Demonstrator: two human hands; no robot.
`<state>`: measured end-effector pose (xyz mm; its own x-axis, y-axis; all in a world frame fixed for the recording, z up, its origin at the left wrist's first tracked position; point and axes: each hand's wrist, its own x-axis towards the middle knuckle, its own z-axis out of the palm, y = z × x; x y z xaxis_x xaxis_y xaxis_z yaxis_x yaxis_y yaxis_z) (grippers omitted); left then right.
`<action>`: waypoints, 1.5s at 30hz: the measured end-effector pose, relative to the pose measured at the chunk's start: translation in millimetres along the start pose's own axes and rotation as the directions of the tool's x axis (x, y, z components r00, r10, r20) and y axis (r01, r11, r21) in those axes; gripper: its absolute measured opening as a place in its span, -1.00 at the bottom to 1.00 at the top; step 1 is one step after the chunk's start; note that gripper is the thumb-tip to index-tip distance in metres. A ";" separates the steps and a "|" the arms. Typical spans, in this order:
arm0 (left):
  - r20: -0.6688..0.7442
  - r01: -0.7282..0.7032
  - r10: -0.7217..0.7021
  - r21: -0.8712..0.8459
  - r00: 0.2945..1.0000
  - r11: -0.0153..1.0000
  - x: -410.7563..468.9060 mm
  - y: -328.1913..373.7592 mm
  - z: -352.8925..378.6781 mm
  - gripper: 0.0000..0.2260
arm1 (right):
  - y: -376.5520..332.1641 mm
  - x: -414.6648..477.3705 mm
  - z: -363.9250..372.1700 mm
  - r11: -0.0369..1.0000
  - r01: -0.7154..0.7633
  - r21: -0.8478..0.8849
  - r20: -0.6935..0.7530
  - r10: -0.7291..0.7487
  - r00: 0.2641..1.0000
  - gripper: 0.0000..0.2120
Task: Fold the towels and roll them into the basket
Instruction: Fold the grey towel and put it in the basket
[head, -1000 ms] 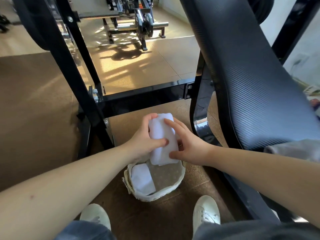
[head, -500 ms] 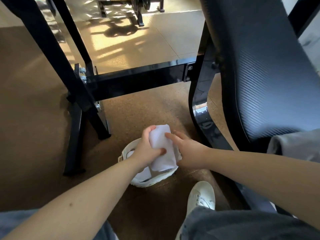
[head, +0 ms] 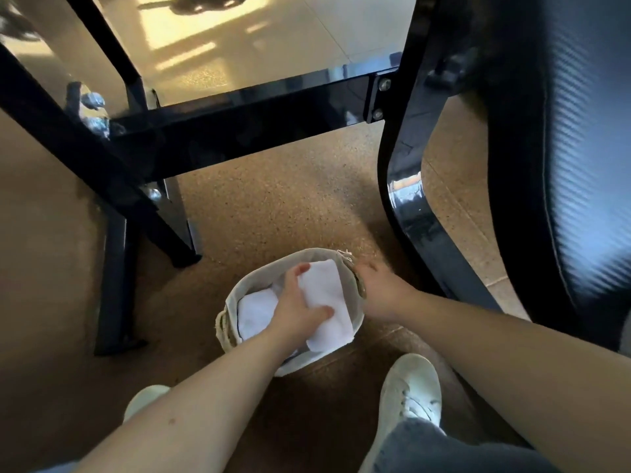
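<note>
A small round cream basket (head: 246, 288) stands on the brown floor between my feet. My left hand (head: 297, 305) grips a rolled white towel (head: 329, 302) and holds it inside the basket, on its right side. Another rolled white towel (head: 254, 314) lies in the basket to the left. My right hand (head: 382, 291) is at the basket's right rim, by the rope handle; its fingers are partly hidden, so I cannot tell whether they hold the rim.
A black metal frame (head: 239, 121) crosses the floor just beyond the basket. A dark padded bench (head: 546, 148) rises on the right. My white shoes (head: 409, 394) stand close to the basket's near side.
The rolled towel went down from above the basket into it, carried by my left hand. My right hand left the towel and moved to the basket's right rim. The view tipped downward.
</note>
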<state>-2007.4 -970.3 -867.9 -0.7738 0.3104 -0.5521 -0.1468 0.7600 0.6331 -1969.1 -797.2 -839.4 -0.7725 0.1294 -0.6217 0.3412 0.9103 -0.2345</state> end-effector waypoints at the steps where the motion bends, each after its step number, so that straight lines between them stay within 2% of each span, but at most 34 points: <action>1: 0.026 0.009 -0.010 0.042 1.000 0.999 4.2 -0.1 1.9 -0.15 | 1.3 3.5 3.3 1.000 0.006 0.000 0.002 -0.006 1.000 -0.33; 2: 0.070 0.015 -0.019 0.060 0.997 0.998 7.8 -1.5 2.7 -0.16 | 3.2 8.4 7.1 1.000 0.001 0.015 0.002 -0.001 1.000 -0.31; 3: 0.097 0.008 -0.007 -0.005 0.995 1.000 12.9 -5.1 4.0 -0.18 | 6.1 13.3 11.0 0.999 -0.002 0.036 -0.001 0.002 1.000 -0.28; 5: 0.066 -0.009 0.020 -0.154 0.998 0.988 23.1 -14.2 6.0 -0.18 | 10.5 21.2 19.0 0.995 0.005 0.097 -0.020 -0.003 1.000 -0.19; 6: 0.052 -0.016 0.023 -0.142 0.998 0.990 27.1 -16.1 6.3 -0.18 | 12.5 23.3 22.0 0.993 0.012 0.118 -0.037 -0.008 0.999 -0.15; 7: 0.045 -0.015 0.018 -0.058 0.999 0.998 29.1 -15.2 5.4 -0.18 | 14.6 25.2 25.1 0.991 0.017 0.130 -0.059 -0.009 0.998 -0.12; 9: 0.030 -0.008 0.007 0.045 1.000 0.999 35.8 -16.1 7.7 -0.17 | 18.4 26.9 29.9 0.989 0.040 0.140 -0.107 -0.025 0.994 -0.14; 10: 0.042 -0.021 0.020 0.035 0.999 0.999 39.3 -17.7 10.1 -0.18 | 21.0 28.2 32.3 0.990 0.057 0.129 -0.124 -0.041 0.991 -0.16; 13: 0.071 -0.015 0.034 -0.254 0.997 0.967 48.4 -26.2 22.8 -0.19 | 27.2 31.8 35.0 0.990 0.114 0.088 -0.118 -0.104 0.988 -0.18; 14: 0.070 -0.014 0.036 -0.295 0.997 0.956 51.3 -27.7 26.7 -0.19 | 28.7 32.7 36.0 0.986 0.140 0.093 -0.116 -0.129 0.985 -0.21; 20: 0.060 0.002 0.021 -0.356 0.998 0.935 70.8 -28.8 48.4 -0.22 | 27.4 31.4 33.8 0.975 0.151 0.164 -0.130 -0.130 0.983 -0.27; 27: 0.023 0.040 -0.035 -0.299 0.999 0.953 85.8 -29.4 59.6 -0.19 | 24.4 36.1 34.2 0.980 0.128 0.150 -0.069 -0.118 0.991 -0.23; 30: 0.040 0.053 -0.040 -0.424 0.998 0.904 85.8 -28.4 63.2 -0.18 | 23.3 35.9 32.7 0.981 0.117 0.157 -0.056 -0.110 0.992 -0.25; 33: 0.053 0.129 -0.121 -0.580 0.991 0.804 81.3 -20.7 70.3 -0.12 | 22.8 37.0 29.9 0.974 0.118 0.194 -0.060 -0.108 0.992 -0.26; 35: 0.055 0.133 -0.126 -0.622 0.990 0.772 84.6 -19.6 74.5 -0.12 | 25.0 41.1 29.7 0.967 0.137 0.217 -0.092 -0.119 0.989 -0.27; 38: 0.010 0.030 -0.028 -0.487 1.000 0.873 90.8 -23.0 74.0 -0.22 | 28.9 45.2 30.6 0.968 0.155 0.196 -0.115 -0.135 0.984 -0.24; 40: -0.019 -0.026 0.021 -0.284 1.000 0.959 91.4 -23.9 76.5 -0.23 | 29.6 44.8 32.2 0.972 0.161 0.171 -0.126 -0.141 0.982 -0.22; 41: -0.031 -0.008 0.004 -0.135 1.000 0.991 90.4 -23.3 78.4 -0.20 | 29.3 44.7 33.7 0.973 0.167 0.157 -0.138 -0.146 0.980 -0.22; 43: -0.122 0.069 -0.044 0.209 0.992 0.976 86.5 -21.0 77.5 -0.16 | 28.3 43.6 36.2 0.972 0.176 0.155 -0.163 -0.150 0.975 -0.23; 44: -0.167 0.048 0.009 0.337 0.986 0.940 83.8 -22.4 74.9 -0.17 | 28.3 42.6 36.6 0.963 0.190 0.191 -0.183 -0.155 0.971 -0.23; 45: -0.159 -0.046 0.127 0.436 0.979 0.899 80.7 -25.4 71.8 -0.21 | 29.6 41.6 37.4 0.946 0.200 0.255 -0.207 -0.149 0.967 -0.23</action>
<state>-2021.8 -923.6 -967.4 -0.8743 0.3094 -0.3740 0.1718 0.9179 0.3578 -1971.1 -779.6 -900.2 -0.9085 0.0711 -0.4117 0.3048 0.7868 -0.5367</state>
